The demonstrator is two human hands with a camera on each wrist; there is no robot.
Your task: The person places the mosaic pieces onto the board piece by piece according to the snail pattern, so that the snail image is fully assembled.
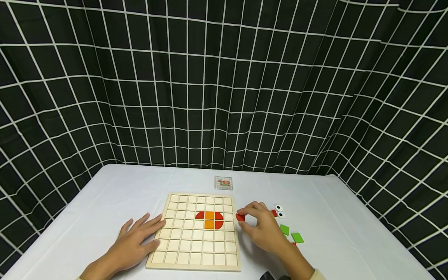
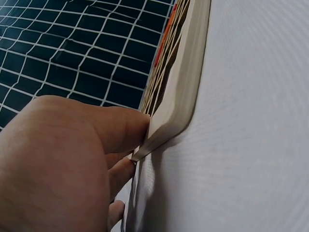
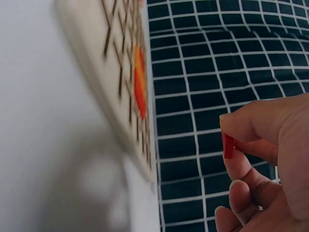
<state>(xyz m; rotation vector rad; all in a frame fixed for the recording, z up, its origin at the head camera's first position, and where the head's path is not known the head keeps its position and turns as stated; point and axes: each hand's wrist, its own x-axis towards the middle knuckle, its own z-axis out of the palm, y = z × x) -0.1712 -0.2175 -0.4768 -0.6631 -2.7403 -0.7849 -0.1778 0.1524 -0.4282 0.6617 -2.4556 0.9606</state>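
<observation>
A wooden grid board point(image 1: 196, 267) lies on the white-covered table. My left hand point(image 1: 134, 243) rests at its left side, fingers spread and straight, with fingertips on the rim. In the left wrist view the thumb point(image 2: 128, 128) touches the board's edge near a corner. Just off the board's right edge, my right hand point(image 1: 264, 231) pinches a red rounded tile point(image 1: 240, 217) between thumb and fingers. The right wrist view shows this red tile point(image 3: 228, 146) edge-on, held above the table. On the grid sit two orange square tiles point(image 1: 209, 224) and several red quarter-round tiles point(image 1: 218, 224).
Behind the board lies a small pattern card point(image 1: 223, 183). Right of my right hand are two round eye tiles point(image 1: 279, 208), green square tiles point(image 1: 297, 237) and a red piece point(image 1: 274, 213), some partly hidden by the hand. A black gridded curtain point(image 1: 196, 85) surrounds the table.
</observation>
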